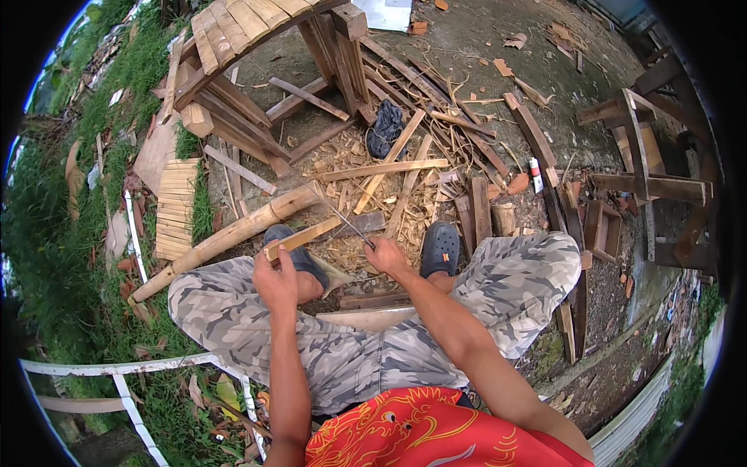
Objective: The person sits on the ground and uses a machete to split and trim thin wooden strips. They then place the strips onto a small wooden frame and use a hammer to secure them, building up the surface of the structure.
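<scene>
In my left hand [275, 282], a short pale strip of wood or bamboo [307, 236] is gripped at its near end and slants up to the right. My right hand [386, 257] is closed round the handle of a thin-bladed knife [348, 224]. Its blade points up and left, close to the strip's far end; whether they touch I cannot tell. Both hands are above the ground between my dark clogs [441, 247]. A thick bamboo pole [233, 232] lies to the left, its far end near the knife tip. Shavings [350, 261] cover the ground below.
A slatted wooden bench [241, 31] stands at the far left. Beyond my feet lie loose strips [381, 169], a black plastic bag [385, 128] and piled timber [436, 101]. A white tube [535, 175] and wooden frames [638, 148] are to the right. A slatted panel [177, 206] rests on grass.
</scene>
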